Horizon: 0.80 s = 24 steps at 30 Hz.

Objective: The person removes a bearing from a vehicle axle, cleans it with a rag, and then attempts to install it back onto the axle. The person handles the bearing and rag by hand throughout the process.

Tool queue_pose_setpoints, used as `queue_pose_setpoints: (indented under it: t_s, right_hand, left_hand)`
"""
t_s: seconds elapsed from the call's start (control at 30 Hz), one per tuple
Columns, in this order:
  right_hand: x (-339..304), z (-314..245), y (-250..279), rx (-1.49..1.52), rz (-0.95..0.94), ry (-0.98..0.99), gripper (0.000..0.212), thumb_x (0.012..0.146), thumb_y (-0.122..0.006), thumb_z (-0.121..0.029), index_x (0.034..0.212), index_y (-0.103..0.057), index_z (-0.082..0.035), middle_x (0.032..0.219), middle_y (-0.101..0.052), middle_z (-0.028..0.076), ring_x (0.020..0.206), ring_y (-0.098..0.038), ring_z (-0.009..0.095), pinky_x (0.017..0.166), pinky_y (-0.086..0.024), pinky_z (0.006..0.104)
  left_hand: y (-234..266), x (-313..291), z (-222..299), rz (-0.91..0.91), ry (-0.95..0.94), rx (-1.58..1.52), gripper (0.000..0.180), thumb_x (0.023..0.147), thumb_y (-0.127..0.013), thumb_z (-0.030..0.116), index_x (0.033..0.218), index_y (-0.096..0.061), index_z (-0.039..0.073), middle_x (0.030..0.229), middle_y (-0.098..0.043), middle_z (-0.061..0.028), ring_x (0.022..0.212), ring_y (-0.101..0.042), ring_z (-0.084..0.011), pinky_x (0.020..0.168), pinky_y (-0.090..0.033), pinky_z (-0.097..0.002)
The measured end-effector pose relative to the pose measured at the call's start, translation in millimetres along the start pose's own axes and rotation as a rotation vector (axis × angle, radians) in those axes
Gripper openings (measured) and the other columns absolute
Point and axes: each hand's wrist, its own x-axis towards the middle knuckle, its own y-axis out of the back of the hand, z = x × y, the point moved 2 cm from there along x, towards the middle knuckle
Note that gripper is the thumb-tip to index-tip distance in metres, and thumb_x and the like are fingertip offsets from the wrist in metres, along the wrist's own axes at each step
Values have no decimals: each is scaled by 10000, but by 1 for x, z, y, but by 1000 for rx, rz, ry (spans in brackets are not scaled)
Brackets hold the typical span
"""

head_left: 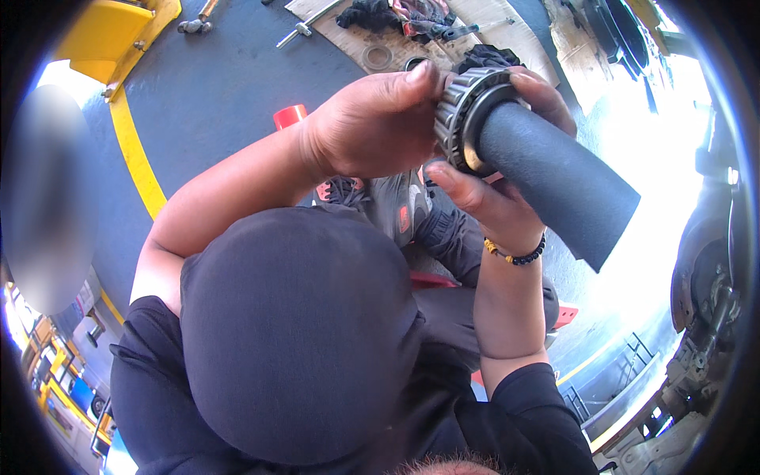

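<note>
A tapered roller bearing [455, 119] with steel rollers is held up between my two hands. Through its bore passes a curled dark grey sheet [562, 178] that looks like abrasive paper, its free end reaching out to the lower right. My right hand [511, 202] is closed around the bearing, thumb on the near side and fingers on the far side. From the left, my left hand [368, 123] presses against the bearing's roller side. Its thumb lies along the top, and its fingertips are partly hidden behind the bearing.
Cardboard [522, 36] on the blue floor carries a ring [378, 57], dark rags [484, 58] and tools. A hammer [195, 27] and a T-handle tool [299, 32] lie farther left. A red cylinder [290, 116] stands behind my left wrist. Vehicle parts [716, 317] line the right.
</note>
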Motion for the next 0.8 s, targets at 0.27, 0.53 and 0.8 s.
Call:
queue_pose_setpoints:
  t_s: [0.27, 0.53, 0.8]
  right_hand:
    - [-9, -2, 1, 220, 13, -159, 918, 635, -998, -234, 1396, -517, -53, 1345, -526, 130, 1261, -549, 238, 1063, -461, 356]
    - [-4, -13, -15, 185, 90, -86, 973, 619, -1004, -249, 1423, -483, -80, 1335, -559, 150, 1223, -592, 270, 1045, -503, 392]
    - [-1, -6, 3, 90, -48, -16, 935, 664, -960, -212, 1428, -470, 12, 1382, -548, 211, 1283, -569, 312, 1124, -429, 432]
  left_hand:
    - [-7, -5, -5, 131, 117, -71, 399, 1086, -504, 375, 1288, -553, 35, 1041, -631, -100, 754, -549, -163, 812, -472, -351]
    - [-15, -10, 7, 100, 93, 50, 260, 1079, -522, 277, 1184, -574, 45, 597, -466, -22, 499, -374, -89, 584, -357, -290]
    - [-29, -7, -2, 395, 100, -54, 400, 1084, -481, 434, 1253, -584, 87, 933, -616, -49, 783, -550, -150, 781, -451, -346]
